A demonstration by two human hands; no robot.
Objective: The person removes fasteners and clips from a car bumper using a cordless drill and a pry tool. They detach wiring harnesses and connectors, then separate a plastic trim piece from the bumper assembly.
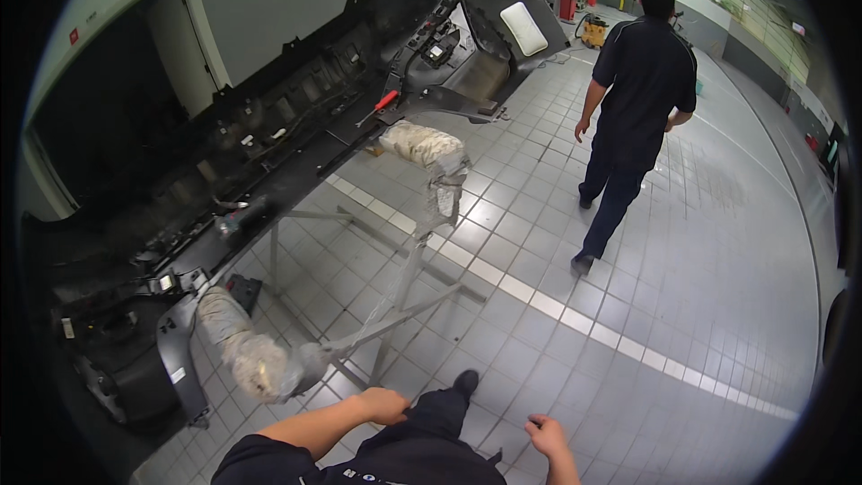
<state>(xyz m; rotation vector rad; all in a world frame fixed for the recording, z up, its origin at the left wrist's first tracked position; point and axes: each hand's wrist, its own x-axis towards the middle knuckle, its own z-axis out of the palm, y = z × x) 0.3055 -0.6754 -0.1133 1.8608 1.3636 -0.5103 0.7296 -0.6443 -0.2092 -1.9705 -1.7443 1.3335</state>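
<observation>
My left hand (pixel 384 405) hangs in front of my left thigh, fingers curled in, with nothing seen in it. Apart from my body on the other side, my right hand (pixel 546 436) has its fingers loosely bent and a little apart, and it holds nothing I can see. Nearest my left hand is a metal stand (pixel 395 310) whose padded arms (pixel 256 364) are wrapped in plastic. A large black bumper cover (pixel 296 157) lies along the left, its inner side up. On it rest a red-handled screwdriver (pixel 386 100) and, at the far end, a white pad (pixel 523 29).
A co-worker (pixel 645 81) in dark clothes stands ahead to the right, back toward me. The stand's low legs (pixel 471 292) reach across the tiled floor (pixel 700 305). Farther off are a yellow machine (pixel 592 31) and a red container (pixel 567 5). A doorway (pixel 108 81) lies behind the bumper.
</observation>
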